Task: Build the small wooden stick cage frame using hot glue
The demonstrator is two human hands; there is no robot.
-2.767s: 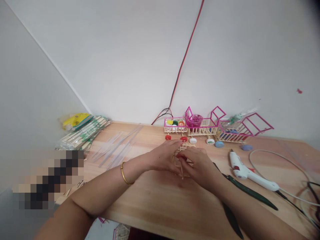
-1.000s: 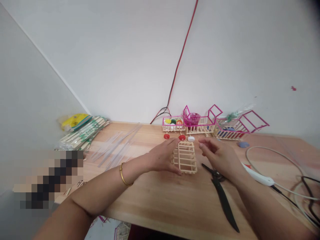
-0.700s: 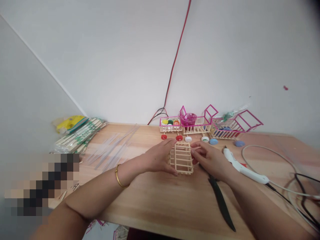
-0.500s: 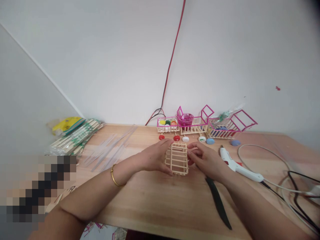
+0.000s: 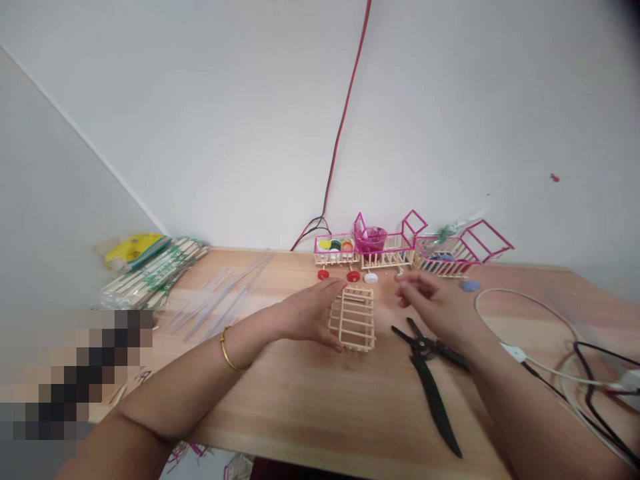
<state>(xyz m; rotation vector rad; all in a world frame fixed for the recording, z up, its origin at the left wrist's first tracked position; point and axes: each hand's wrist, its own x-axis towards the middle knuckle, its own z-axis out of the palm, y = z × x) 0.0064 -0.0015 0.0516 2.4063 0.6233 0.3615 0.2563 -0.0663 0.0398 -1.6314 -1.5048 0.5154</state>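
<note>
My left hand [image 5: 310, 313] is closed around the left side of a small frame of pale wooden sticks [image 5: 357, 319], thumb at the near edge and fingers at the far edge. The frame has several crossbars and rests tilted on or just over the table. Off to the right, my right hand [image 5: 433, 300] is raised, thumb and fingertips curled together in a pinch. What lies between those fingertips, if anything, is too small to make out. Below that hand lie dark-handled cutters [image 5: 424, 348], jaws toward the frame.
Stick carts with magenta rims [image 5: 387, 257] and bottle-cap wheels, one holding paint pots [image 5: 335, 247], stand along the wall. Clear plastic strips [image 5: 220, 303] and bagged sticks [image 5: 160, 270] lie left. A mostly hidden glue gun [image 5: 513, 352] and cables [image 5: 555, 373] are at right.
My right hand has left the stick frame and moved up and right, uncovering the cutters and covering most of the glue gun. My left hand keeps its hold, nearly still.
</note>
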